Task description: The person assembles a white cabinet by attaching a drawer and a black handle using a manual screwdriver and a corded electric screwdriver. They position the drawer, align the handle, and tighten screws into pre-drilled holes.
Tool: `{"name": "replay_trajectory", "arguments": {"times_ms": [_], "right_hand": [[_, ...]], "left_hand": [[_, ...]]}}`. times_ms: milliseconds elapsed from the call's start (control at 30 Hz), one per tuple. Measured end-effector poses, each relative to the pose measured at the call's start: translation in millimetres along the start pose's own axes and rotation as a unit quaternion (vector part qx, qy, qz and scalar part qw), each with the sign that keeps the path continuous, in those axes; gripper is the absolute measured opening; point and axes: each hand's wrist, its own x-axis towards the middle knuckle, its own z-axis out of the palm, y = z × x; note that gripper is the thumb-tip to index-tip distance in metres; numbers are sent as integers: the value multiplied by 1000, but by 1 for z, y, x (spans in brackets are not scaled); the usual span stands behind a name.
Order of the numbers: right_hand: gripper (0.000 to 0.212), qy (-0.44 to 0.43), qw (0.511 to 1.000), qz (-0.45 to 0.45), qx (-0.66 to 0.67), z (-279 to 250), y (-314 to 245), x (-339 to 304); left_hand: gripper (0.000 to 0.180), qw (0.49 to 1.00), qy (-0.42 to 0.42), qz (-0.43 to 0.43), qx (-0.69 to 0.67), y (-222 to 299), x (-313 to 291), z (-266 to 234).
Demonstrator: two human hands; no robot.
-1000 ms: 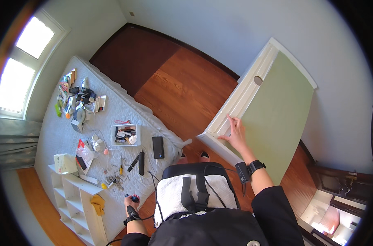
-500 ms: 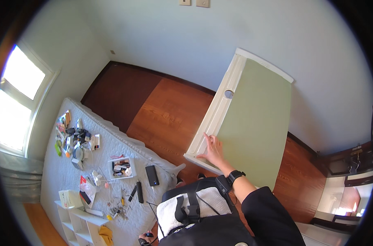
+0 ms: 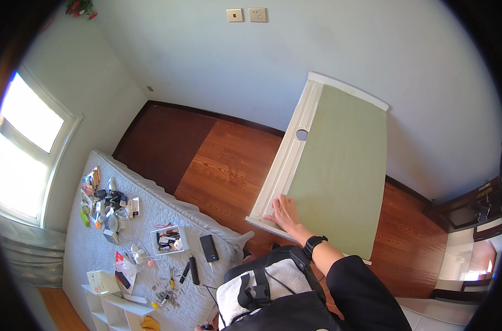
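Observation:
A white desk (image 3: 279, 165) with a round hole near its left side stands against the wall, and a pale green mat (image 3: 344, 165) covers most of its top. My right hand (image 3: 285, 214) rests on the near left corner, over the white strip beside the mat. Its fingers are bent downward and drawn together with the thumb; whatever is under or between them is hidden. Only a sliver of my left hand (image 3: 200, 327) shows at the lower edge, closed around a small dark object (image 3: 208, 326) that I cannot make out.
At the left, a bed with a quilted cover (image 3: 146, 220) carries a white box of small items (image 3: 168, 240), a black power bank (image 3: 209, 248), tools and a pile of clutter. A white shelf unit (image 3: 116, 302) stands near it. A dark door (image 3: 471, 207) is at the right.
My right hand's fingers, earlier spread with thumb and index wide apart, have drawn together over the desk's corner. The view has tilted up, and less of my left hand shows.

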Motion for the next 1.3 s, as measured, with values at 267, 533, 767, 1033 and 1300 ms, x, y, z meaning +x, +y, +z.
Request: {"name": "replay_trajectory", "arguments": {"times_ms": [267,533,767,1033,1300], "right_hand": [[17,2,980,-141,-138,15,5,4],[13,68,991,-113,-31,9,6,11],[48,51,999,-9,6,-20,5,18],[78,-28,997,-40,52,-8,18,9],[71,-89,974,-206,-32,-40,2,20]], "left_hand": [[16,1000,6,0,9,1,-3,-7],[15,1000,23,-12,-4,0,-2,-28],[13,999,40,-21,-22,0,-4,-41],[18,995,-63,38,73,0,4,-47],[17,995,50,-44,-76,-11,-6,-46]]}}
